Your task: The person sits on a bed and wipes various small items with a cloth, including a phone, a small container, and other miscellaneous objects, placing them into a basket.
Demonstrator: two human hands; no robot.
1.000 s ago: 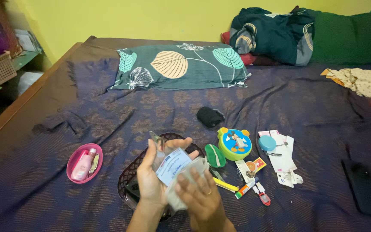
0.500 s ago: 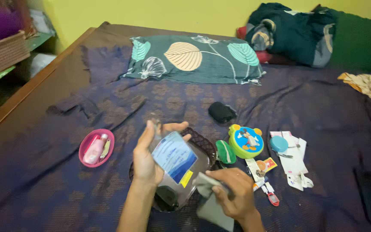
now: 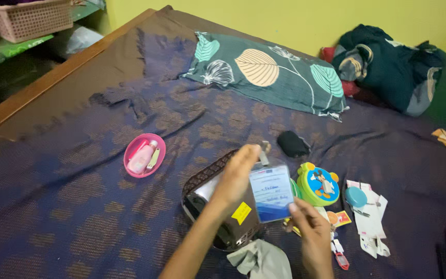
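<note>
Two hands are gripping one card (image 3: 271, 194) over the tray (image 3: 198, 179): left hand (image 3: 236, 178) pinching its top edge, right hand (image 3: 309, 227) pinching its lower corner. Cloth (image 3: 261, 260) lying below.

Dim, warm indoor light falls evenly over the dark purple patterned bedsheet (image 3: 94, 170), leaving only soft, faint shadows in its folds. The yellow painted wall (image 3: 295, 20) looks brightest. No glare. The left hand (image 3: 238, 175) and right hand (image 3: 311, 232) are slightly motion-blurred. The picture tilts, and corners look dark and soft.
</note>
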